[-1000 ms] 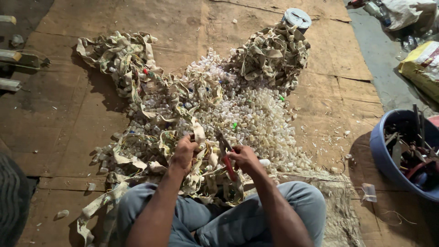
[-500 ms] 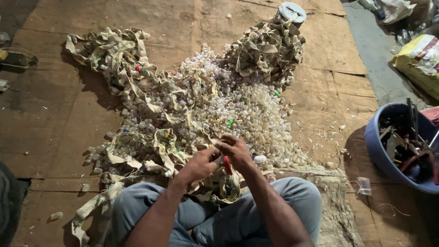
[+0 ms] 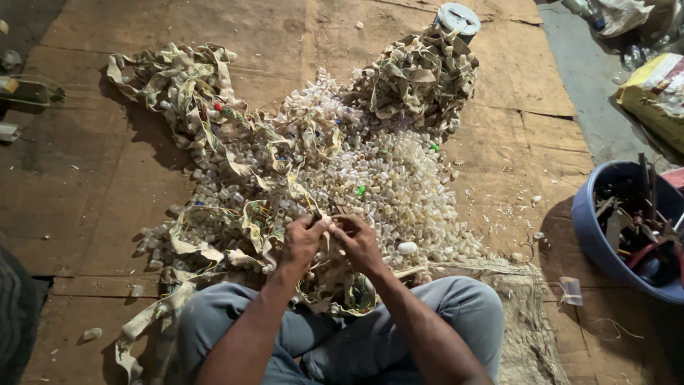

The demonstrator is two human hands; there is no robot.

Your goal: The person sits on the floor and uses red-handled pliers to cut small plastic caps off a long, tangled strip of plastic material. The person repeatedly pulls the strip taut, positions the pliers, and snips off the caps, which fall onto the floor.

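Note:
I sit cross-legged on cardboard in front of a wide pile of small clear plastic caps (image 3: pixel 388 171), with tangled beige strips (image 3: pixel 206 114) and thin wires running through it. My left hand (image 3: pixel 303 242) and my right hand (image 3: pixel 360 242) meet at the near edge of the pile, fingertips pressed together. Both pinch the same bit of beige strip (image 3: pixel 324 216). More of that strip trails down over my lap. What lies inside my right palm is hidden.
A second heap of strips (image 3: pixel 420 71) lies at the far side beside a round grey tin (image 3: pixel 457 18). A blue tub (image 3: pixel 588 228) with dark tools stands at the right. A yellow sack (image 3: pixel 655 93) lies far right. Woven matting (image 3: pixel 527 328) is by my right knee.
My hands were apart one second ago, the right one holding a red-handled tool. They have come together on the strip, and the red handle no longer shows.

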